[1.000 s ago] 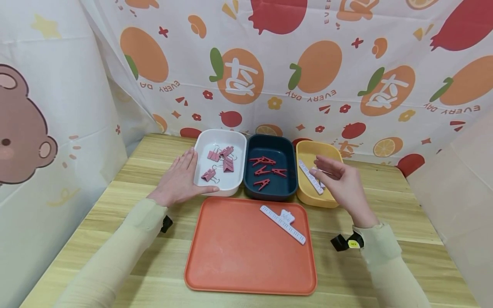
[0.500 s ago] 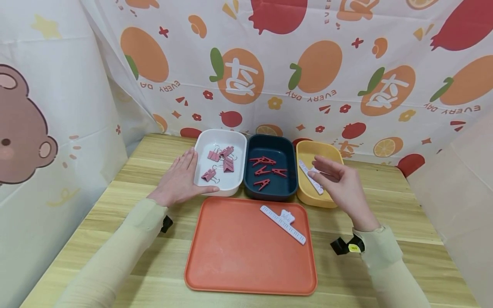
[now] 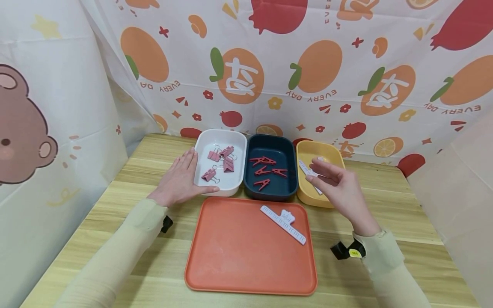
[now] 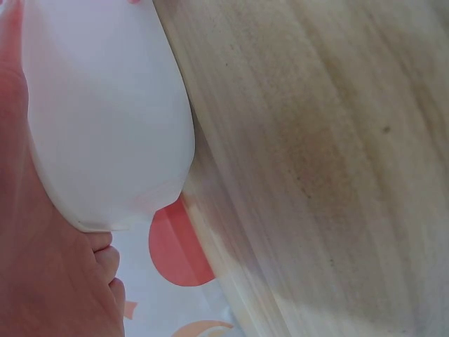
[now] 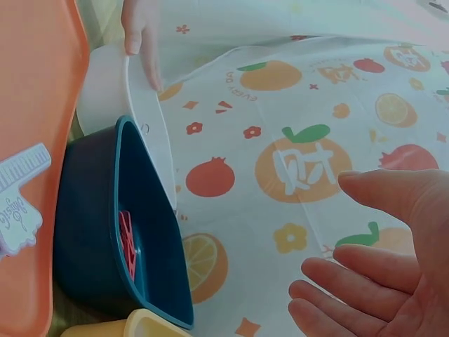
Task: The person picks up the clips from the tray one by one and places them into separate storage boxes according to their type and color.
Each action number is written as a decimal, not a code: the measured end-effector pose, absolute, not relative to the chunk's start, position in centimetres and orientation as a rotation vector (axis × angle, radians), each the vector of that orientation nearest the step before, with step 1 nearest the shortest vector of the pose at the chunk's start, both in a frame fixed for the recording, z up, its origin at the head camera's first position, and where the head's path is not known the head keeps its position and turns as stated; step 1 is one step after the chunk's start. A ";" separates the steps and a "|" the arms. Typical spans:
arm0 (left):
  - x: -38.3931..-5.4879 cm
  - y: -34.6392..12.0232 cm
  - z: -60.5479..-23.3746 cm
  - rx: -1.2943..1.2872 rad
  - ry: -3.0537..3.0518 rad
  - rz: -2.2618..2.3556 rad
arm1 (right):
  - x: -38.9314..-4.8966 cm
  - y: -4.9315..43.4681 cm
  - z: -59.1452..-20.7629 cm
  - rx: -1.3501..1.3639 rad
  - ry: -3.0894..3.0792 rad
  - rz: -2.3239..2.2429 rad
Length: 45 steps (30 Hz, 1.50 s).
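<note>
My left hand (image 3: 179,179) rests against the left side of a white bin (image 3: 239,182), its fingers straight along the rim and its thumb across the front corner. Inside lie several pink binder clips (image 3: 228,165). My right hand (image 3: 344,188) hovers over the yellow bin (image 3: 308,197) with nothing in it; the right wrist view shows its fingers relaxed and apart from the thumb. Below it, partly hidden by the hand, is a white ruler-edged clip (image 3: 307,169). A similar white ruler clip (image 3: 283,223) lies on the orange tray (image 3: 239,252).
Between the white and yellow bins stands a dark blue bin (image 3: 269,143) holding several red clothespins (image 3: 262,184). All three line up along the tray's far edge on the wooden table (image 3: 385,205). A fruit-printed curtain (image 3: 277,64) hangs behind them.
My right hand has shifted slightly toward me over the yellow bin, covering more of the clip there. The left hand has not moved.
</note>
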<state>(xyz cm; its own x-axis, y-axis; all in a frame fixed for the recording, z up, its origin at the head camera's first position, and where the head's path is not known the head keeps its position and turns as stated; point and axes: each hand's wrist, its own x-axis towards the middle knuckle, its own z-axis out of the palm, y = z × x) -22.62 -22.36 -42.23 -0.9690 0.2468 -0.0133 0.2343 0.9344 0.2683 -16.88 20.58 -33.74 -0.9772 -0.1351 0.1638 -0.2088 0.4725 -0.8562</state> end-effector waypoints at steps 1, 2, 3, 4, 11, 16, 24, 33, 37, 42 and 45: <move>-22.6 -22.4 -42.2 0.378 3.043 0.413 | -16.8 20.5 -33.7 0.308 -2.633 1.554; -22.6 -22.4 -42.2 0.377 3.042 0.415 | -16.7 20.5 -33.7 0.306 -2.635 1.557; -22.6 -22.4 -42.2 0.377 3.042 0.417 | -16.7 20.5 -33.7 0.304 -2.638 1.559; -22.6 -22.4 -42.2 0.377 3.042 0.418 | -16.6 20.5 -33.7 0.304 -2.641 1.558; -22.6 -22.3 -42.1 0.378 3.038 0.415 | -16.3 20.2 -33.8 0.295 -2.675 1.535; -22.6 -22.3 -42.2 0.370 3.042 0.412 | -16.2 20.2 -34.0 0.293 -2.693 1.539; -22.6 -22.2 -42.3 0.372 3.045 0.423 | -16.0 20.1 -34.7 0.290 -2.737 1.537; -22.6 -22.3 -42.2 0.368 3.033 0.420 | -15.6 20.0 -35.6 0.304 -2.786 1.492; -22.6 -22.3 -42.2 0.365 3.033 0.417 | -15.5 20.0 -36.0 0.311 -2.788 1.501; -22.6 -22.3 -42.3 0.371 3.040 0.418 | -15.4 19.9 -36.5 0.328 -2.789 1.495; -22.5 -22.3 -42.3 0.374 3.046 0.425 | -15.3 19.9 -36.9 0.325 -2.800 1.502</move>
